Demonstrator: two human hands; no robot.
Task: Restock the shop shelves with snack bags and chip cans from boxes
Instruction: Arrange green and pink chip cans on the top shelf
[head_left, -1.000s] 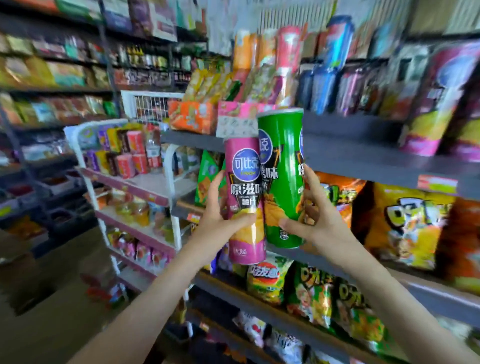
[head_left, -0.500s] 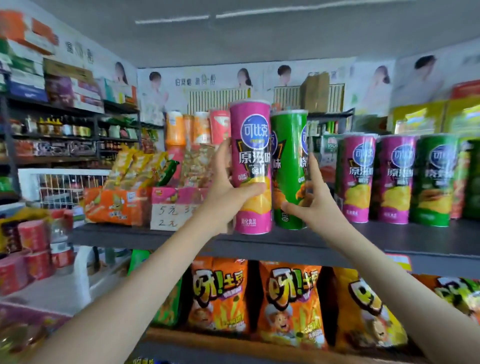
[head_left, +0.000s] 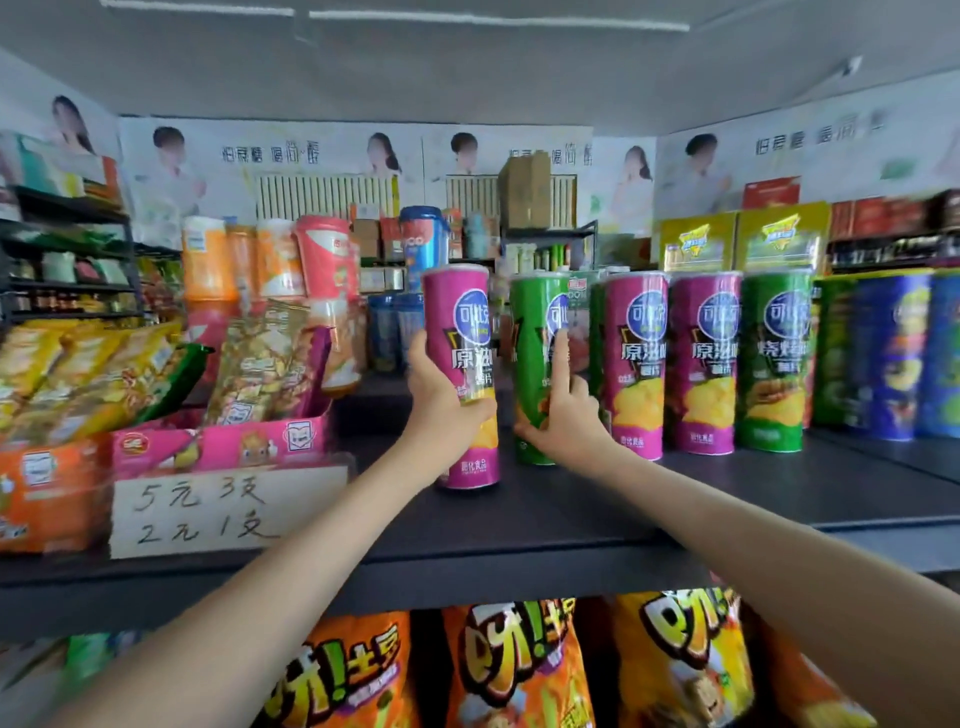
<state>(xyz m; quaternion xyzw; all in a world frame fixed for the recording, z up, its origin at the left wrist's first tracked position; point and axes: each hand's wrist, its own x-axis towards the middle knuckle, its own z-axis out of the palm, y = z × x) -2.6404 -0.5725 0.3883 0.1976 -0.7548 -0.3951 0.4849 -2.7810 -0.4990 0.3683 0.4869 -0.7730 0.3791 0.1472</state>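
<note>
Our left hand (head_left: 447, 410) grips the pink can (head_left: 457, 312), our right hand (head_left: 566, 421) the green can (head_left: 535, 322), both nearly shelved beside the stocked row (head_left: 701, 364).

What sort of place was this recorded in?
Probably a small snack shop: a dark shelf lined with chip cans, a handwritten price sign by a pink display box, and orange snack bags on the tier below.

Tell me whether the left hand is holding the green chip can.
No: the left hand grips the pink can, while the green can is held by the right hand.
</note>
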